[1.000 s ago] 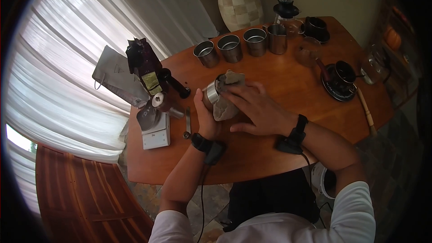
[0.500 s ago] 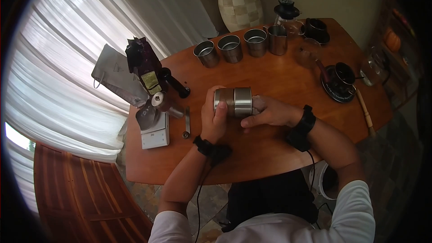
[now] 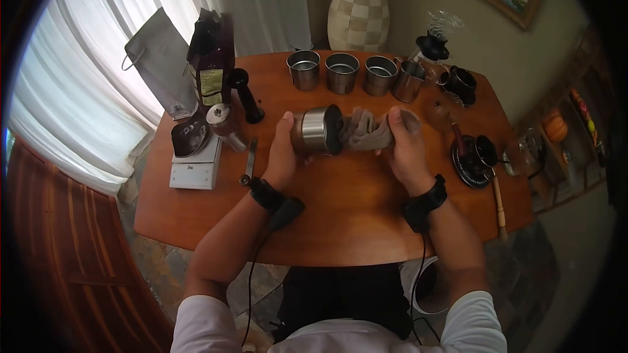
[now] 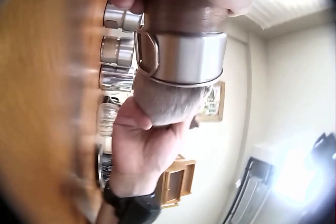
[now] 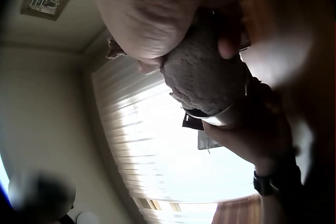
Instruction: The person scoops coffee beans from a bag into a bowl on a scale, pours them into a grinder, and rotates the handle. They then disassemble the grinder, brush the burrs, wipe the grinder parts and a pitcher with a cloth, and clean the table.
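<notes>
My left hand [image 3: 282, 153] grips a steel cup [image 3: 315, 129] with a brown band, tipped on its side above the table with its mouth facing right. A wire handle shows on the cup in the left wrist view. Bunched grey cloth [image 3: 367, 131] is held in my right hand [image 3: 407, 150], thumb on top, right beside the cup's mouth. From the left wrist, the cloth [image 4: 170, 100] fills the area at the rim. In the right wrist view, the cloth [image 5: 205, 71] bulges below my palm, and the cup's inside is hidden.
Three steel cups [image 3: 342, 73] and a steel pitcher [image 3: 409, 82] line the table's far side. On the left are a white scale [image 3: 195, 168], a hand grinder [image 3: 226, 124] and bags. A black cup on a saucer [image 3: 483, 153] and a brush [image 3: 499, 206] lie right.
The cup, first angled with cloth spread over its mouth, has turned onto its side. My right hand, flat before, now grips the cloth and has moved right. The head view has shifted.
</notes>
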`<state>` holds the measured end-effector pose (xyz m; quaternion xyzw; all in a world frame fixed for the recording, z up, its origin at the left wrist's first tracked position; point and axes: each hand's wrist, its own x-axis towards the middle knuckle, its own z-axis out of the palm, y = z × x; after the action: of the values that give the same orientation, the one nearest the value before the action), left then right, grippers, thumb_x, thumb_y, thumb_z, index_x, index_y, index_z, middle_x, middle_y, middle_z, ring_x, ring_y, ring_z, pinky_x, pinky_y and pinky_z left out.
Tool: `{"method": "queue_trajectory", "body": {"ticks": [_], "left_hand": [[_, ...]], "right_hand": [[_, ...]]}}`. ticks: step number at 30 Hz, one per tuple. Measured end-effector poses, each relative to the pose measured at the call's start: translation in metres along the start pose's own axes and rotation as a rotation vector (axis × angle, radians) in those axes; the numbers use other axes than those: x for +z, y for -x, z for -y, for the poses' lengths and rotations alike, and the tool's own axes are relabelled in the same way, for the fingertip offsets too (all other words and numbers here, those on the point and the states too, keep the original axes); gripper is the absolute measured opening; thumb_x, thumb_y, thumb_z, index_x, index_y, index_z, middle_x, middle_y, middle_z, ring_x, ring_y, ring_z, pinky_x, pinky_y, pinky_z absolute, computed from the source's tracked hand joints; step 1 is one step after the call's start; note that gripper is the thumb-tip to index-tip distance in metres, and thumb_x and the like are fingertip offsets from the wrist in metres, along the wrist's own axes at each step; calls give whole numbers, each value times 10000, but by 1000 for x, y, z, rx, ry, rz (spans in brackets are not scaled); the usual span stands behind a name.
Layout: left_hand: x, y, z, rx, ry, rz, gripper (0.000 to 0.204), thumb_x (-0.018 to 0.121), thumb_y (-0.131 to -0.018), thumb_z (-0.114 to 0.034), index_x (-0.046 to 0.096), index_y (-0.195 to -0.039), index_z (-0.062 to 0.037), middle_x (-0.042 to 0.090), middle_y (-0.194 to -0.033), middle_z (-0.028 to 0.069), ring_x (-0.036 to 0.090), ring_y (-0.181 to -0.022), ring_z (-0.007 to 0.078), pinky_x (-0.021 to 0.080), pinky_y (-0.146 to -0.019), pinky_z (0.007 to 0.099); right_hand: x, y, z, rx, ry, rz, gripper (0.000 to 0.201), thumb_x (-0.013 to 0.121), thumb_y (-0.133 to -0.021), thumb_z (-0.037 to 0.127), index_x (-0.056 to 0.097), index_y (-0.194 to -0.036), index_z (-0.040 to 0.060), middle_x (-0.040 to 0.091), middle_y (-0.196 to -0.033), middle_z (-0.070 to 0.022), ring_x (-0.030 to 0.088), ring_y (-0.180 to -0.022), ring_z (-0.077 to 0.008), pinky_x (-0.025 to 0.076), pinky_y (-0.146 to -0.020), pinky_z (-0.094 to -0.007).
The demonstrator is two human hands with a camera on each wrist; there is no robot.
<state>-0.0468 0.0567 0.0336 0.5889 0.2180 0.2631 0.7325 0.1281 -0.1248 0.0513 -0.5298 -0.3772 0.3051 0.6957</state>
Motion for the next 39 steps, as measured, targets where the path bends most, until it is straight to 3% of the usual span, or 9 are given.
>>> {"method": "queue_trajectory", "body": {"ticks": [4, 8, 10, 13, 17, 19, 22, 28, 39], "left_hand": [[-6, 1, -8, -27, 420, 213, 628, 329, -1037, -642, 646, -1191, -122, 704, -854, 32, 638, -657, 154, 416, -467, 268], [-7, -1, -1, -109, 501, 205, 631, 343, -1022, -668, 652, -1175, -140, 707, -857, 24, 632, -656, 148, 410, -471, 267], [-7, 1, -1, -121, 511, 227, 633, 347, -1018, -674, 655, -1171, -143, 707, -857, 21, 631, -658, 146, 410, -476, 271], [0, 5, -1, -153, 413, 158, 602, 397, -1018, -662, 629, -1170, -126, 680, -847, 12, 630, -688, 150, 440, -537, 279], [4, 0, 8, 203, 138, -12, 492, 400, -1081, -525, 609, -1168, -88, 661, -893, 37, 620, -732, 119, 474, -599, 281], [4, -4, 15, 336, 24, -21, 472, 399, -1090, -501, 602, -1155, -79, 654, -910, 42, 617, -728, 117, 475, -601, 278], [-1, 0, 12, 253, 30, 59, 453, 412, -1098, -477, 594, -1142, -65, 641, -952, 55, 616, -727, 113, 474, -602, 269], [3, 2, -1, 28, 170, 47, 488, 486, -1084, -506, 513, -1268, -55, 625, -1023, 69, 628, -727, 112, 480, -593, 267], [15, -1, 17, 71, 161, -70, 540, 456, -1096, -535, 439, -1378, -75, 631, -1089, 83, 645, -773, 134, 518, -655, 263]], "right_hand": [[14, -5, -1, -244, -149, -482, 459, 503, -1106, 466, 610, -1177, 25, 661, -1154, -130, 675, -1020, -202, 567, -810, -334], [22, 11, 3, -461, 174, -268, 435, 554, -1099, 350, 541, -1362, 4, 655, -1254, -179, 678, -1120, -265, 540, -947, -383], [35, 21, 12, -847, 830, -101, 460, 606, -1062, 210, 496, -1455, -2, 645, -1298, -200, 667, -1155, -310, 483, -1040, -388], [49, 18, 19, -823, 1115, 255, 451, 625, -1018, 106, 523, -1445, 7, 671, -1251, -183, 657, -1189, -325, 488, -1021, -379], [45, 23, -6, -717, 1014, 190, 390, 613, -1016, 76, 569, -1398, 15, 704, -1199, -131, 673, -1159, -280, 519, -963, -364], [37, 27, -23, -135, 441, 103, 320, 583, -1037, 88, 600, -1349, 16, 714, -1168, -90, 685, -1101, -233, 545, -908, -345], [13, 8, -2, 163, -388, 9, 296, 558, -1067, 139, 612, -1332, 21, 700, -1125, -57, 665, -1002, -158, 534, -859, -283], [-3, -13, -17, -164, 186, -252, 346, 611, -1066, 203, 576, -1361, 24, 646, -1135, -22, 621, -1018, -109, 506, -819, -249], [47, -31, -13, -102, 393, 94, 118, 685, -1018, 111, 675, -1084, 13, 684, -941, 14, 615, -880, -72, 507, -806, -259]]}}
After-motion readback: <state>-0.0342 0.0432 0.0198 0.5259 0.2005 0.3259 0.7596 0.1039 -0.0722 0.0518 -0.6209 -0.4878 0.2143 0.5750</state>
